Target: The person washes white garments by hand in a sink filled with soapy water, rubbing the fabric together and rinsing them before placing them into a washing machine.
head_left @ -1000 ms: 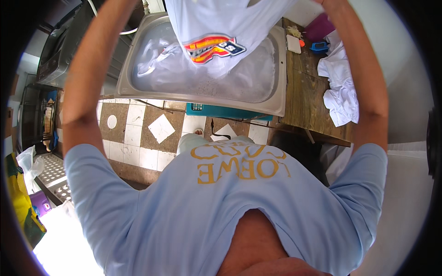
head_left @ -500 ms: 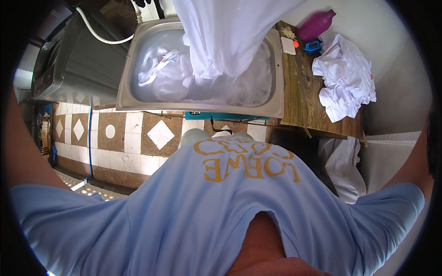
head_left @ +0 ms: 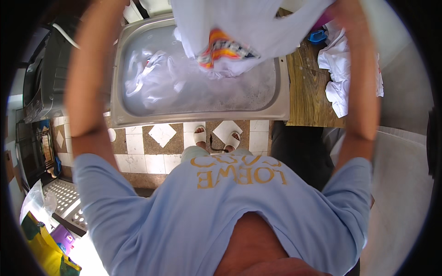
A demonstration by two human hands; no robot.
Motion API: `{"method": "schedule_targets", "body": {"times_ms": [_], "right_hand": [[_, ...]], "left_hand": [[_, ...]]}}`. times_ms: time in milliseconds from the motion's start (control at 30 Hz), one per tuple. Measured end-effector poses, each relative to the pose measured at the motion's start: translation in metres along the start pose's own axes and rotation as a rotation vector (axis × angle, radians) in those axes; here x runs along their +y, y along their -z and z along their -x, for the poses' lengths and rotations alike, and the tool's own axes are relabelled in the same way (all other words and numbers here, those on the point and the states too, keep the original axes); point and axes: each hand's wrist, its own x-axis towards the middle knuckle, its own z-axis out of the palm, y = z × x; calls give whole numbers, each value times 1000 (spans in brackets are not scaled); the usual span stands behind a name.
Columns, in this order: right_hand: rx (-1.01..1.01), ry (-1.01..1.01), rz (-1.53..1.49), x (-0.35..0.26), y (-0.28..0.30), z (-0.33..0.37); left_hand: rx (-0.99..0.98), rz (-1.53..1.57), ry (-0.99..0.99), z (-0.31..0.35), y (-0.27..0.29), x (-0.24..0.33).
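Observation:
A wet white shirt (head_left: 248,27) with a colourful orange, red and black print hangs above the sink (head_left: 202,116). Its lower end droops to the cloudy water. At the top right, my right hand (head_left: 341,13) is blurred and closed at the shirt's upper edge, which stretches toward it. My left forearm (head_left: 92,69) reaches up past the sink's left side, and its hand lies beyond the top edge. Soaking in the left half of the water is another white garment (head_left: 154,78).
Right of the sink stands a wooden table (head_left: 304,87) with a blue brush (head_left: 317,37) and a white cloth pile (head_left: 338,60). A grey machine (head_left: 50,83) stands at left. My sandalled feet are on the tiled floor (head_left: 162,135), before the sink.
Both my arms have come in from the sides and now reach forward over the sink. The hanging shirt has turned, bringing its print into view, and spreads toward the right.

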Motion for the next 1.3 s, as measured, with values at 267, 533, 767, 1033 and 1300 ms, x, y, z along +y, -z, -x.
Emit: {"method": "schedule_targets", "body": {"times_ms": [267, 533, 767, 1033, 1300], "right_hand": [[-8, 73, 485, 276, -70, 70], [30, 142, 885, 304, -113, 69], [285, -225, 210, 314, -111, 58], [-96, -214, -1208, 311, -108, 62], [298, -445, -849, 280, -123, 60]], "left_hand": [[-94, -111, 500, 239, -206, -127], [-138, 159, 695, 263, -241, -152], [-79, 111, 634, 225, -240, -163], [29, 94, 384, 168, -250, -55], [85, 99, 552, 171, -260, -83]]}}
